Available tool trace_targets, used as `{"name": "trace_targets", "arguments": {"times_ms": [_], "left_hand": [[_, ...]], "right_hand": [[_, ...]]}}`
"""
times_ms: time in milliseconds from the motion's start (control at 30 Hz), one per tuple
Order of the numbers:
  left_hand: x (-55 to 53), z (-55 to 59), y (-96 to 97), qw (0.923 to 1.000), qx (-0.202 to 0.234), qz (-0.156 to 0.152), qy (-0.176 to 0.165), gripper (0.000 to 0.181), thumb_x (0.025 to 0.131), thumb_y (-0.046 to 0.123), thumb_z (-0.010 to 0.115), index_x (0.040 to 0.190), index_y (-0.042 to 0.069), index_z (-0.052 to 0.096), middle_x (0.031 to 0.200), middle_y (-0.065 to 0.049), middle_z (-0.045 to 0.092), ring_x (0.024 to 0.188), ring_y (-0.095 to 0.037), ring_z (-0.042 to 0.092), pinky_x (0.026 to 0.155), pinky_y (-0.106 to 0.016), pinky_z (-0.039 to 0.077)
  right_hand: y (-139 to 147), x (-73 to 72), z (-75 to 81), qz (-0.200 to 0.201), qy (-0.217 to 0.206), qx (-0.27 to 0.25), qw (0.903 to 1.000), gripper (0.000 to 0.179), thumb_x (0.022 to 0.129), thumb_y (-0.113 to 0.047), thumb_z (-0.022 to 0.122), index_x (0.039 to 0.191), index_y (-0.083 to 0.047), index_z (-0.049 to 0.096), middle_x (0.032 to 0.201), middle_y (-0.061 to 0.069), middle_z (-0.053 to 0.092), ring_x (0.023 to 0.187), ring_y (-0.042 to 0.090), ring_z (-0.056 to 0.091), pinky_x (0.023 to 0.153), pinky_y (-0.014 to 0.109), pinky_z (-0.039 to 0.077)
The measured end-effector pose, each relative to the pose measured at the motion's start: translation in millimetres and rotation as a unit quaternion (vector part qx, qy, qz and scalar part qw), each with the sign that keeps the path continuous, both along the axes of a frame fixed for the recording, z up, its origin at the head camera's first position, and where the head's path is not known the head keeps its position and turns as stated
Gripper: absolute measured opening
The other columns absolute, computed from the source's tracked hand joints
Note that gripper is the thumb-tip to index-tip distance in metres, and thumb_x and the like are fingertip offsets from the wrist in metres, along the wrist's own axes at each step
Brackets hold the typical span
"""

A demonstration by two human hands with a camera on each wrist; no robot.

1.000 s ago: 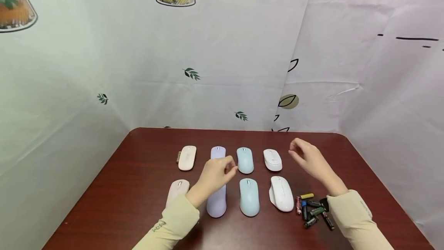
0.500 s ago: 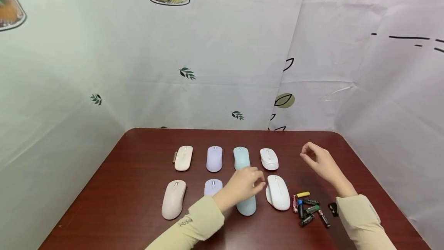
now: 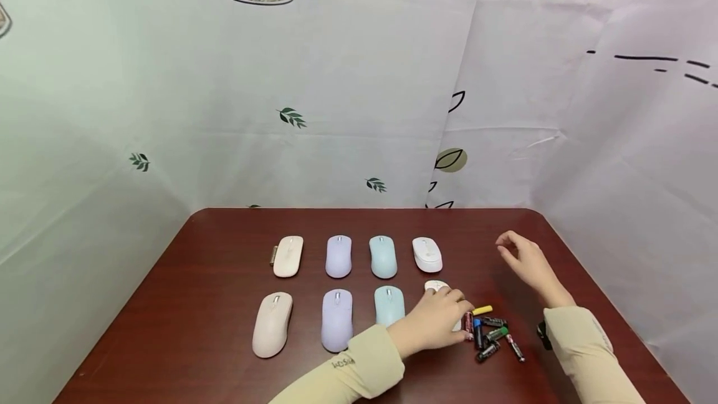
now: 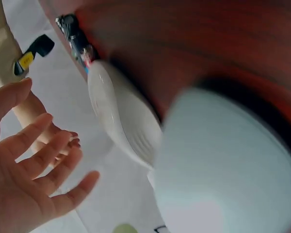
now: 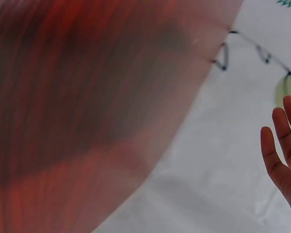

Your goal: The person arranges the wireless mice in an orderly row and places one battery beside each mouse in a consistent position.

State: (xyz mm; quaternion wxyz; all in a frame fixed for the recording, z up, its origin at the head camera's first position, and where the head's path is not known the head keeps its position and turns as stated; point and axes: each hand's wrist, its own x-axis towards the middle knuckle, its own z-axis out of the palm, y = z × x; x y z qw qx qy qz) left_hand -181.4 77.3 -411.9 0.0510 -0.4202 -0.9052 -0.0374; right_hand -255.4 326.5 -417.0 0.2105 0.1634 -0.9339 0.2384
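My left hand (image 3: 434,320) is over the front white mouse (image 3: 434,285), hiding most of it, with its fingertips near the batteries. In the left wrist view the fingers of this left hand (image 4: 34,165) are spread and hold nothing; the white mouse (image 4: 119,111) and a light blue mouse (image 4: 228,170) stand beside it. My right hand (image 3: 527,265) hovers over the right side of the table, fingers loosely bent around nothing. Several loose batteries (image 3: 487,335) lie in a pile between the hands. The right wrist view shows part of the right hand (image 5: 286,155) with extended fingers.
Two rows of mice cover the middle of the dark red table (image 3: 185,329): beige (image 3: 272,324), purple (image 3: 337,320), light blue (image 3: 383,257) and white (image 3: 427,254). One battery (image 3: 273,255) lies against the back beige mouse (image 3: 288,256). A white patterned cloth (image 3: 336,80) hangs behind.
My left hand has swept right, from the purple mice past the light blue ones to the front white mouse. The right hand has shifted slightly right. The head view has turned a little right.
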Motion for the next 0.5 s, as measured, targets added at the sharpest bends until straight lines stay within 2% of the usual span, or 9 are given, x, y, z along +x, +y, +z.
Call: {"name": "trace_targets", "arguments": {"times_ms": [200,500], "left_hand": [[2.0,-11.9,18.1,0.9994,-0.027,0.02,0.011,0.043,0.081,0.047,0.068,0.119,0.03,0.06,0.106,0.012,0.058,0.103,-0.008,0.053,0.08,-0.033,0.042],[0.9,-23.1,37.6,0.9976,-0.062,0.026,0.017,0.037,0.078,0.041,0.072,0.113,0.034,0.063,0.104,0.011,0.059,0.096,-0.01,0.051,0.086,-0.041,0.042]], "right_hand": [[18,-8.2,-10.0,-0.01,-0.027,0.018,0.9994,0.009,0.086,0.003,0.061,0.093,0.001,0.059,0.086,0.013,0.064,0.073,0.024,0.056,0.062,0.037,0.045],[32,-8.2,-18.7,-0.02,-0.02,0.02,0.9994,0.007,0.084,0.003,0.063,0.089,-0.001,0.061,0.083,0.011,0.064,0.072,0.023,0.057,0.062,0.036,0.045]]}}
